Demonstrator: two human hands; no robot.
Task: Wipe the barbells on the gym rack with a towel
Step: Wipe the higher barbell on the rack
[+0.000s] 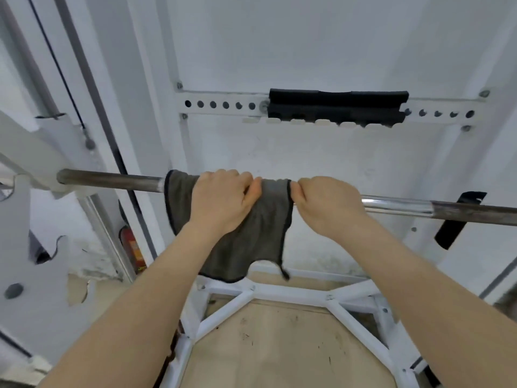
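- Head view, the only one: grey towel (pixel 240 247) draped over barbell (pixel 112 179), hanging below it in loose folds, with the lower hem just above the white rack (pixel 279 291) frame.
- Left hand (pixel 221 200) curled over the barbell on top of the towel, clamping cloth to steel.
- Right hand (pixel 327 203) curled round the barbell just beside the towel's right edge, fingertips touching the hem. Hard to tell whether any cloth is caught under them.
- Likely handling of the towel: soft, light and limp, apt to bunch or slip off unless wrapped round the barbell and squeezed. Best held where it crosses the barbell, not by the dangling part.
- Barbell probably heavy, stiff and slick on the chrome stretch beyond the right hand. No lifting called for, only rubbing.
- Long axis of the barbell left to right, sloping slightly down to the right in this view, left end seated in the rack. Strokes best sent along that line.
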